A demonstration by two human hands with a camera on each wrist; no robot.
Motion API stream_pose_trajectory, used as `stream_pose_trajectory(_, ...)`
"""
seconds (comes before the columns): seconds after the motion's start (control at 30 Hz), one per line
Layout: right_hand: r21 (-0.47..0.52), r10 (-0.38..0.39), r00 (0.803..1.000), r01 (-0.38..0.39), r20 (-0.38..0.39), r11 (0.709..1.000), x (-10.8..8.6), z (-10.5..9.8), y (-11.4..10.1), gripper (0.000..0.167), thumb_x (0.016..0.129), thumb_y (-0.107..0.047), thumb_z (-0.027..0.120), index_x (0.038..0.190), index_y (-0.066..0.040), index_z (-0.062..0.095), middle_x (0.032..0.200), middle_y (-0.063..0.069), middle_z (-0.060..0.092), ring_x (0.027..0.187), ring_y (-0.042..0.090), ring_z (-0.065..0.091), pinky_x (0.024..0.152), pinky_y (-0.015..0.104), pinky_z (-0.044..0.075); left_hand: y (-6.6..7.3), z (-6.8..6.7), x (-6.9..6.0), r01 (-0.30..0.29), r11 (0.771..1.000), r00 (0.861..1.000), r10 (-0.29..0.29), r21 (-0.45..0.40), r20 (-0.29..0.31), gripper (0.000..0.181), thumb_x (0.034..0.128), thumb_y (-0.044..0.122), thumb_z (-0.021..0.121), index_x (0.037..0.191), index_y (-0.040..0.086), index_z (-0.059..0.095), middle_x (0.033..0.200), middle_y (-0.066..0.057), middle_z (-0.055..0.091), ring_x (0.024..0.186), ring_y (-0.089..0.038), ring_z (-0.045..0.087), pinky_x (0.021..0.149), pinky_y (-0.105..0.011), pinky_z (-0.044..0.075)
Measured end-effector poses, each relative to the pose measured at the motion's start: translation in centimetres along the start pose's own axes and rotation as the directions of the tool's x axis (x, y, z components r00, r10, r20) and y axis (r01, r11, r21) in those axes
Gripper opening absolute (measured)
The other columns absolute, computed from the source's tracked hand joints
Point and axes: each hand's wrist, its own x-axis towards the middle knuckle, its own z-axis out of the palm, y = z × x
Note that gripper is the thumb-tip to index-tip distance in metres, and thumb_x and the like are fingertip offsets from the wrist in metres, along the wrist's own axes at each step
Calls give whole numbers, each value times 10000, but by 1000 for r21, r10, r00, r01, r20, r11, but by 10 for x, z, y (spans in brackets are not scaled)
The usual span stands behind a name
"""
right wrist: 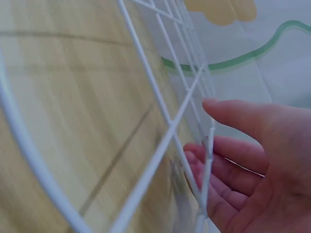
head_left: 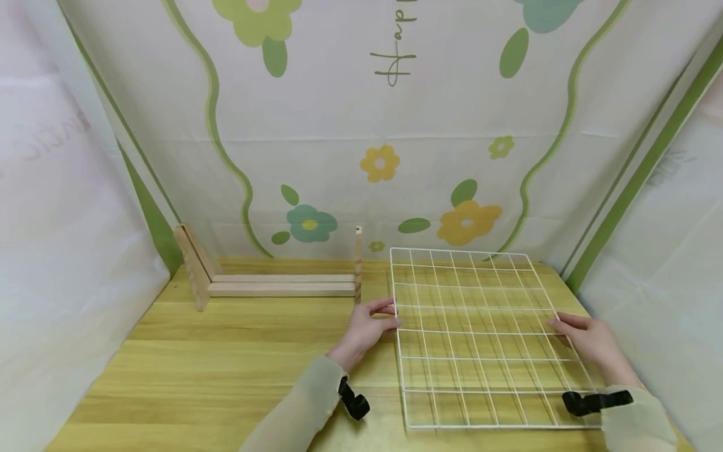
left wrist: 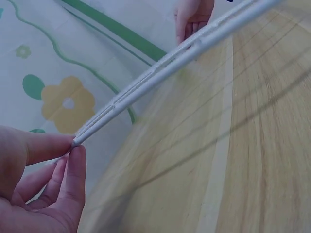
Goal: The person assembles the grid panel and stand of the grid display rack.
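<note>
A white wire grid panel (head_left: 476, 331) is held over the right side of the wooden table, between the two hands. My left hand (head_left: 364, 329) pinches the panel's left edge; thumb and fingertips meet on the wire in the left wrist view. On the opposite edge is my right hand (head_left: 593, 345), its thumb above the wire and its fingers curled beneath, as the right wrist view shows. Left of the panel stands a pale wooden frame (head_left: 282, 289), with an upright at each end joined by low crossbars. Its right upright is just beyond my left hand.
The wooden table (head_left: 226, 364) extends to the left and front. A floral cloth (head_left: 429, 113) hangs behind it, and cloth walls close in both sides. Black straps (head_left: 354, 400) sit on both sleeves near the wrists.
</note>
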Motion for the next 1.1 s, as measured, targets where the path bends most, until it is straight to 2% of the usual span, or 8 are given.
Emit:
stream_pose_trajectory(0.1,53,-13,998,17,-67,998,-2,0,-1,641,1040,-374,605,1405,143,501,1053,200,736,779,72,686,634,185,510,2,-1,0,-5,1000,1000,5,-8,-3,503,837,-115,768,1319,-59,635,1074,-165,664,787,-159,679,797,-367,605)
stream_pose_trajectory(0.23,96,-37,989,51,-142,994,-4,-2,-4,580,1038,-330,620,1354,151,552,917,43,767,727,50,677,596,229,541,4,-3,2,-20,999,1000,20,-31,-14,425,846,-105,766,1258,-40,683,1090,-212,672,787,-169,694,834,-403,598)
stream_pose_trajectory(0.37,140,-43,983,69,-180,988,-5,-6,-8,528,1018,-321,655,1294,128,623,854,-74,757,720,36,683,598,212,549,8,-4,3,-32,999,999,31,-33,-27,398,839,-94,778,1224,-34,700,1060,-176,685,791,-174,699,828,-401,600)
stream_pose_trajectory(0.53,189,-59,975,101,-215,977,-8,-11,-15,286,1007,-301,677,1165,-75,749,831,-163,729,715,23,684,598,199,552,15,-4,3,-39,998,999,37,-44,-30,400,838,-102,772,1225,-39,693,1045,-145,685,804,-187,701,827,-392,600)
stream_pose_trajectory(0.7,252,-73,966,137,-248,958,-12,-14,-23,82,994,-282,698,1049,-305,755,836,-207,711,711,7,684,603,180,557,22,-3,4,-74,997,997,72,-36,-39,383,839,-102,773,1208,-28,706,1061,-176,688,822,-200,709,816,-391,603)
stream_pose_trajectory(0.73,271,-74,965,143,-251,952,-12,-15,-25,96,994,-269,700,1013,-353,742,836,-212,709,710,5,684,603,175,556,23,-3,4,-81,996,996,79,-35,-40,381,839,-102,773,1207,-28,706,1063,-181,688,825,-202,710,816,-390,604)
stream_pose_trajectory(0.83,320,-79,961,165,-265,933,-12,-17,-29,181,991,-218,703,965,-392,742,825,-206,713,702,3,682,600,164,553,28,-3,4,-91,995,995,89,-32,-45,375,843,-99,772,1204,-19,710,1063,-177,688,831,-202,707,821,-383,602)
stream_pose_trajectory(1.1,361,-80,948,195,-308,912,-15,-20,-35,222,999,-163,682,973,-375,742,825,-195,724,695,4,686,596,167,559,37,-1,1,-132,991,990,130,-32,-50,388,857,-105,757,1231,-24,694,1089,-180,684,856,-208,706,818,-388,603)
